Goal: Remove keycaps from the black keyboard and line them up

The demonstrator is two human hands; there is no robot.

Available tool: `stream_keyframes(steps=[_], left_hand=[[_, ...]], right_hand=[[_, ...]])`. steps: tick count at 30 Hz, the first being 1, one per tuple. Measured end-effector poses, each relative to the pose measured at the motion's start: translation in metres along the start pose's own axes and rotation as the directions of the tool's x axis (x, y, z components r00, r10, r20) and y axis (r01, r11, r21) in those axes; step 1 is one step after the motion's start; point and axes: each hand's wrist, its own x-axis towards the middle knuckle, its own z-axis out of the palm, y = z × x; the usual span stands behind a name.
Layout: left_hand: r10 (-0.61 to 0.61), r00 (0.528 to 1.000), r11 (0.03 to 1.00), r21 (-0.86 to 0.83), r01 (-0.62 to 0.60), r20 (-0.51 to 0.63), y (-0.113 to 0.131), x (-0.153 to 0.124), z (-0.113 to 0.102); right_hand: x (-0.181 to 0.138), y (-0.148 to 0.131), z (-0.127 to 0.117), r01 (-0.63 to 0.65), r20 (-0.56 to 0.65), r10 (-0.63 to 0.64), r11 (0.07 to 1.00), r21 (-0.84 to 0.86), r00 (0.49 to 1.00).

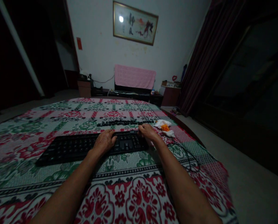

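A black computer keyboard (75,147) lies on a bed covered by a red, green and white flowered spread (129,193). My left hand (104,142) rests on the keyboard's right half, fingers curled down over the keys. My right hand (147,131) grips the keyboard's far right corner, fingers bent round its edge. A black cable (187,157) runs from the keyboard's right end across the spread. A row of loose dark pieces (122,123), perhaps keycaps, lies just beyond the keyboard.
A white and orange cloth bundle (165,127) lies near the bed's right edge. Beyond the bed stand a low dark cabinet with a pink cloth (134,77) over a screen, a framed picture (135,23) on the wall and dark curtains (199,62) at the right.
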Motion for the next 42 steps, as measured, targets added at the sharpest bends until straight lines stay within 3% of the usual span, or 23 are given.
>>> stream_keyframes(steps=[6, 12, 16, 27, 32, 34, 39, 42], left_hand=[[-0.008, 1.000, 1.000, 0.006, 0.008, -0.003, -0.001, 0.001, 0.002], [-0.001, 1.000, 1.000, -0.013, 0.001, -0.019, -0.001, 0.000, 0.002], [-0.001, 1.000, 1.000, -0.003, 0.001, -0.018, 0.000, 0.000, 0.000], [-0.003, 1.000, 1.000, 0.013, 0.003, 0.001, 0.001, 0.000, 0.000], [0.007, 1.000, 1.000, 0.011, -0.007, -0.011, 0.001, -0.001, -0.002], [0.007, 1.000, 1.000, 0.010, -0.007, -0.015, 0.002, -0.001, -0.002], [-0.003, 1.000, 1.000, 0.004, 0.003, -0.018, 0.000, -0.001, 0.000], [0.013, 1.000, 1.000, 0.006, -0.013, -0.025, -0.002, 0.000, 0.003]], right_hand=[[0.001, 0.007, -0.004, 0.017, 0.000, -0.017, 0.999, -0.049, 1.000], [0.004, 0.013, -0.001, -0.014, -0.061, 0.026, 0.982, 0.189, 0.998], [0.006, 0.013, 0.000, -0.010, -0.107, 0.036, 0.971, 0.237, 0.994], [-0.009, -0.012, -0.009, 0.059, -0.136, -0.068, 0.996, -0.071, 0.988], [-0.014, -0.024, -0.005, 0.150, -0.153, -0.183, 0.966, -0.209, 0.971], [-0.014, -0.024, -0.004, 0.158, -0.161, -0.196, 0.962, -0.223, 0.967], [-0.010, -0.016, -0.005, 0.055, -0.165, -0.080, 0.987, -0.149, 0.983], [-0.011, -0.015, -0.004, 0.082, -0.180, -0.108, 0.986, -0.148, 0.978]])
